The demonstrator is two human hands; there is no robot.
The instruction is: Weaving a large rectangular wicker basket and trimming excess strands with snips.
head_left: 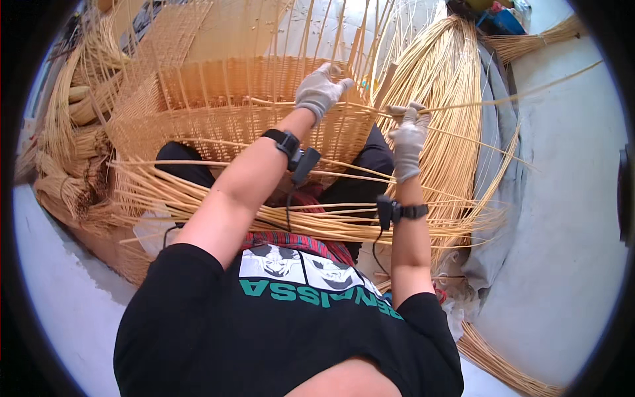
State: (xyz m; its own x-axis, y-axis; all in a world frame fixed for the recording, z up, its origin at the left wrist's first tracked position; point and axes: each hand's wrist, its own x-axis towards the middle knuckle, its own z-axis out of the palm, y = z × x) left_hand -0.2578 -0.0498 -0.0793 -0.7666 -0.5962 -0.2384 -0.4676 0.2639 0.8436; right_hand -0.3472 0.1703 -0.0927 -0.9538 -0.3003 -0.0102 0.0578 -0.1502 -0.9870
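Observation:
A large tan wicker basket [264, 122] with tall upright stakes lies partly across my lap. My left hand [319, 91], in a pale work glove, is over its near wall among the stakes. Its thumb stands away from the fingers, and some fingertips are hidden. To the right, my gloved right hand [409, 135] has its fingers bent round a long thin cane [489, 103]. This cane runs from the basket wall through that hand and on toward the upper right. Other loose cane ends stick out below it.
A bundle of loose canes [297, 225] lies across my lap. Beyond my right hand spreads a big sheaf of canes [450, 73]. Bundled fibre [73, 145] is heaped at the left, and another cane bundle [506, 370] lies at the lower right.

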